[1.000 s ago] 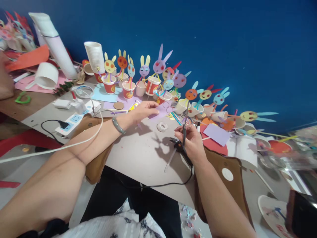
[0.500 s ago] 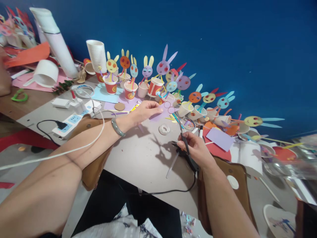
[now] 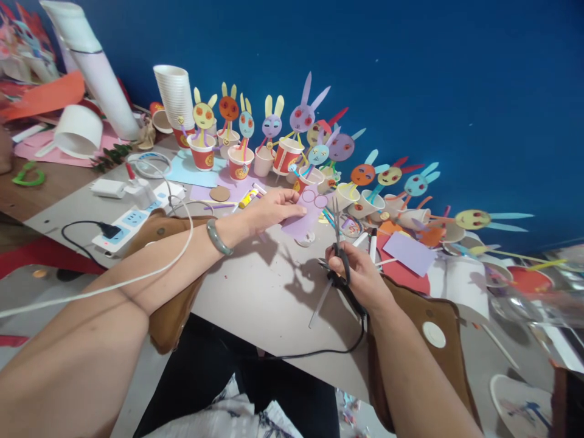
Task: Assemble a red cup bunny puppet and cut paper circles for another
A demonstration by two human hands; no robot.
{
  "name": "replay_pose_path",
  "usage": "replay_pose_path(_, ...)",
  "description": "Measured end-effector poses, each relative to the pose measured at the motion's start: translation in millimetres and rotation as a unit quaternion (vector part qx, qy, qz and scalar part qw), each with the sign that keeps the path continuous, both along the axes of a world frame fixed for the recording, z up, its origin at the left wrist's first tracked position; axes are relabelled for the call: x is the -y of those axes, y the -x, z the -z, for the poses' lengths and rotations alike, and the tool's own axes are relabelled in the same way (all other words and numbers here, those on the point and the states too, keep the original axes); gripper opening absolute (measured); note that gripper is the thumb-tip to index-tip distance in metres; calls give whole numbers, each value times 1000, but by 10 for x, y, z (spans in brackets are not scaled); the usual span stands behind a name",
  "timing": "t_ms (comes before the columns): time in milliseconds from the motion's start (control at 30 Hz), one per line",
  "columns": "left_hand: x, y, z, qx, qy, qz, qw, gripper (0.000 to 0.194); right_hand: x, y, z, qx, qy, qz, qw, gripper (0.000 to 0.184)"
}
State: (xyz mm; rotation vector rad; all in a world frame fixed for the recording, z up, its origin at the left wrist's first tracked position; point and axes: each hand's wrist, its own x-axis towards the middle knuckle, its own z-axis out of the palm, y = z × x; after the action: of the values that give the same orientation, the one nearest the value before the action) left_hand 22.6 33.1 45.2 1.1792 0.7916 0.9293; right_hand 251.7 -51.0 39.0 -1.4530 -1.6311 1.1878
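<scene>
Between the thumb and fingers of my left hand [image 3: 280,210] is a piece of purple paper [image 3: 302,220], with two circles drawn in red near its upper edge. My right hand [image 3: 358,271] grips a pair of scissors [image 3: 338,234] by the black handles. Their blades point up and away from me, slightly parted, just right of the paper and apart from it. Below the paper, a roll of clear tape [image 3: 305,239] lies partly covered on the table. A black hot glue gun [image 3: 349,293] with a clear stick rests under my right hand.
Paper rabbits in cups [image 3: 241,161] line the blue wall. A power strip [image 3: 132,220] with a white cable lies at left, the cable crossing over my left forearm. Stacked cups [image 3: 173,94] and a white flask [image 3: 91,67] stand behind. Purple paper [image 3: 409,252] lies at right.
The purple paper has tilted more upright, its circles facing me, and now partly covers the tape roll. The scissors' blades have swung clear of the paper's edge and parted slightly.
</scene>
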Motion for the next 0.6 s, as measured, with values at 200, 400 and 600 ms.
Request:
replay_pose_path(200, -12, 6, 19, 4, -9, -2, 1000, 11, -20, -68, -30, 27, 17, -23, 999, 58)
replay_pose_path(400, -44, 24, 81, -1, -43, -38, 998, 17, -45, -152, 1, 69, 36, -50, 996, 60)
replay_pose_path(600, -45, 11, 89, -9, -20, -13, 1000, 12, -24, -104, -11, 72, 57, -55, 994, 58)
